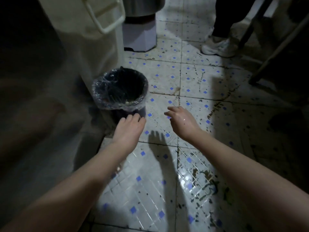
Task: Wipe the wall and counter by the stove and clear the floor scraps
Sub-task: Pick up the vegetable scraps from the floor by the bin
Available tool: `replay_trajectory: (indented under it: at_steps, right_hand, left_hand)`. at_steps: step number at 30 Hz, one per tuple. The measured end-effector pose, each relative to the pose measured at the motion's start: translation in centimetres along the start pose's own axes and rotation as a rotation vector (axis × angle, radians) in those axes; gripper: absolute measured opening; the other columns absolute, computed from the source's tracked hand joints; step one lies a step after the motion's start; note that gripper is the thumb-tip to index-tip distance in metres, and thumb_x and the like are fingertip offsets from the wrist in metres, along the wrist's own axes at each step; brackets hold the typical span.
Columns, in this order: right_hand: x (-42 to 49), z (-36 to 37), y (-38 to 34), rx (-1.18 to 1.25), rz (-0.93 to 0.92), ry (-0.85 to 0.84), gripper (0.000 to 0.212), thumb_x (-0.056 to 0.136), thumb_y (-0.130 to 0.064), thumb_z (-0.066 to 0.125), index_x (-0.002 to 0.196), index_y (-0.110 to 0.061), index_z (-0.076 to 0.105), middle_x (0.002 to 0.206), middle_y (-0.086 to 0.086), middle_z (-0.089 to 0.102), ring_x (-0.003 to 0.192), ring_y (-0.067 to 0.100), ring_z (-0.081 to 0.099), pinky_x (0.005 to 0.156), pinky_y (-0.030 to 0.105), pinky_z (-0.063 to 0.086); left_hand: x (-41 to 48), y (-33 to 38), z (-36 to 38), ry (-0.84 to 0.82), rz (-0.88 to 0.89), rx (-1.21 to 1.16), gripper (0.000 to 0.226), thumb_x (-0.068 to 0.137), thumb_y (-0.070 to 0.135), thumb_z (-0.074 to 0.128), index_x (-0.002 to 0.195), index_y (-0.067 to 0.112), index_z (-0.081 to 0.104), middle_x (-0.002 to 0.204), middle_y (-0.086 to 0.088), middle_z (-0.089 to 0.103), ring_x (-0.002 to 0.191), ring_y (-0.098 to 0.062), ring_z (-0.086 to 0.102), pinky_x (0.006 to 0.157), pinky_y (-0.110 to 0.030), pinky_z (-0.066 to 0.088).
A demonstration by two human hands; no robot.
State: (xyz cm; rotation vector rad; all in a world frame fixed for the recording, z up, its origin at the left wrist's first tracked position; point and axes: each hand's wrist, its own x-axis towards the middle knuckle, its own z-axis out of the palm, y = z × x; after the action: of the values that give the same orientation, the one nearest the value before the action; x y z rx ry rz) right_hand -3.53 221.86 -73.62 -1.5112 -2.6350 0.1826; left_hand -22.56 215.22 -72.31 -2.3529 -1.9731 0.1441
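From the head view, the person is bending over a tiled floor (165, 81) of pale squares dotted with small blue diamonds, and dim light is leaving the edges of the room in shadow. Dark scraps (214, 109) are lying scattered over the tiles, thickest between 1 and 5 o'clock of the frame's centre, with a wet, glossy patch (192, 174) shining at 5 o'clock. The left hand (129, 128) is reaching forward palm down, its fingers straight and relaxed and holding nothing; its fingertips are hovering by the lower wall of a small dark bin (122, 91), and whether they are touching it cannot be told. The bin, lined with a clear plastic bag, is standing at 10 o'clock against a tall pale cabinet (87, 52) that is carrying a looped handle (103, 15). The right hand (182, 121) is hanging just right of centre, well apart from the bin, its fingers loosely spread and slightly bent, gripping nothing. Its shadow (157, 139) is falling on the tiles between the two wrists. At 12 o'clock a metal drum (143, 7) is sitting on a lavender base (140, 37). At 1 o'clock another person's pale sneaker (219, 47) is resting on the floor, and dark frame legs (270, 52) are slanting down at 2 o'clock.
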Motion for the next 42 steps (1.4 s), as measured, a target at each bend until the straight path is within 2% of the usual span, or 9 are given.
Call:
replay_trajectory:
  at_steps: [9,18,23,26,29,35,39,40,42]
  right_hand:
    - [-11.6,2.8,3.7,-0.010,0.115,-0.069,0.048,0.085,0.003,0.051,0.131,-0.010,0.052,0.138,0.012,0.050,0.124,0.029,0.045,0.105,0.040,0.036]
    - [-20.0,5.9,6.7,0.079,0.342,-0.088,0.049,0.087,0.001,0.049,0.134,-0.014,0.051,0.144,0.009,0.045,0.130,0.026,0.040,0.108,0.036,0.031]
    - [-23.8,6.7,7.5,0.233,0.477,-0.071,0.033,0.088,0.004,0.048,0.117,-0.002,0.061,0.128,0.017,0.056,0.117,0.030,0.051,0.099,0.034,0.038]
    - [-25.6,6.6,7.7,0.248,0.498,-0.067,0.023,0.086,-0.008,0.049,0.102,-0.002,0.065,0.108,0.018,0.062,0.102,0.033,0.055,0.088,0.041,0.045]
    - [-26.9,7.3,7.9,0.245,0.540,-0.109,0.033,0.088,-0.017,0.042,0.112,-0.006,0.063,0.117,0.013,0.061,0.110,0.030,0.053,0.097,0.042,0.042]
    - [-29.4,9.5,9.2,0.241,0.628,-0.149,0.025,0.089,-0.010,0.047,0.107,-0.011,0.064,0.116,0.008,0.061,0.107,0.026,0.055,0.099,0.041,0.043]
    - [-30.4,10.0,9.7,0.282,0.695,-0.134,0.017,0.077,0.001,0.049,0.076,-0.011,0.061,0.083,0.007,0.061,0.080,0.025,0.056,0.073,0.042,0.051]
    - [-30.7,10.2,9.8,0.302,0.718,-0.116,0.019,0.077,0.005,0.049,0.075,-0.009,0.062,0.082,0.008,0.061,0.079,0.026,0.057,0.072,0.041,0.051]
    - [-31.4,10.7,10.2,0.321,0.744,-0.089,0.023,0.081,0.006,0.049,0.089,-0.004,0.068,0.095,0.014,0.065,0.091,0.030,0.059,0.080,0.039,0.051]
  left_hand:
    - [-1.7,6.1,3.8,-0.054,0.216,0.033,0.048,0.080,0.008,0.063,0.122,0.020,0.042,0.117,-0.002,0.048,0.105,-0.023,0.049,0.081,-0.031,0.036]
    - [-1.7,10.4,5.3,-0.101,0.331,-0.026,0.042,0.085,0.006,0.053,0.125,0.017,0.044,0.120,-0.006,0.050,0.106,-0.026,0.050,0.083,-0.033,0.036]
    - [-2.1,13.1,6.6,-0.141,0.404,-0.038,0.042,0.088,0.010,0.052,0.128,0.017,0.043,0.121,-0.006,0.050,0.109,-0.026,0.050,0.086,-0.034,0.038]
    - [-2.0,14.6,7.5,-0.164,0.439,-0.032,0.043,0.085,0.005,0.052,0.125,0.016,0.042,0.119,-0.007,0.050,0.108,-0.027,0.050,0.084,-0.034,0.038]
    - [-1.8,16.0,8.3,-0.197,0.471,-0.018,0.045,0.084,0.003,0.053,0.125,0.017,0.042,0.120,-0.007,0.050,0.110,-0.027,0.049,0.084,-0.035,0.037]
    - [-1.5,18.7,9.9,-0.220,0.529,-0.059,0.041,0.086,0.002,0.053,0.123,0.016,0.045,0.115,-0.007,0.051,0.106,-0.027,0.050,0.084,-0.035,0.038]
    - [-1.1,20.5,11.0,-0.238,0.563,-0.087,0.033,0.089,0.011,0.056,0.120,0.017,0.047,0.113,-0.005,0.052,0.104,-0.026,0.051,0.084,-0.035,0.040]
    - [-1.1,21.0,11.2,-0.247,0.574,-0.097,0.031,0.090,0.014,0.055,0.120,0.016,0.047,0.113,-0.006,0.052,0.104,-0.026,0.051,0.083,-0.035,0.040]
    - [-1.2,21.9,11.8,-0.251,0.601,-0.134,0.027,0.093,0.024,0.053,0.117,0.014,0.048,0.113,-0.007,0.052,0.103,-0.027,0.052,0.082,-0.036,0.040]
